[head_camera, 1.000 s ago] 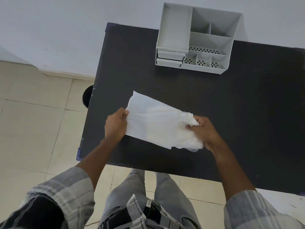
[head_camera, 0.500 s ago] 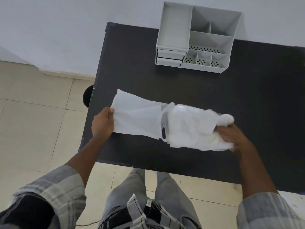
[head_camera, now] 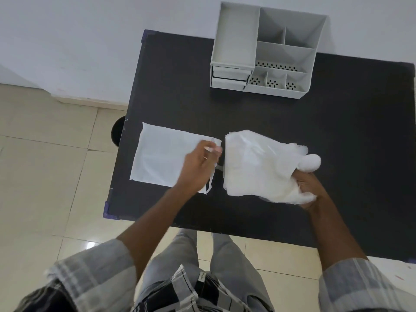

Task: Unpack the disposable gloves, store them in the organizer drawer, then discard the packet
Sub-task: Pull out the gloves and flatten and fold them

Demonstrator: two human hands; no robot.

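Translucent plastic gloves point(head_camera: 258, 163) are hanging clear of their packet point(head_camera: 164, 157), bunched at the finger end in the right hand point(head_camera: 308, 188), which is closing around them so the stack stays together. White and flat, the packet is lying on the black worktop point(head_camera: 337, 131) near its left edge, likely parked until discarding. Over its open end the left hand point(head_camera: 198, 167) is blurring; I cannot tell whether it is pinching anything. Well beyond, the grey organizer point(head_camera: 281, 70) is standing with its drawers point(head_camera: 229, 78) closed.

Black table point(head_camera: 337, 136) against a white wall point(head_camera: 90, 41), beige tiled floor point(head_camera: 45, 176), dark round bin point(head_camera: 118, 134) beside the table
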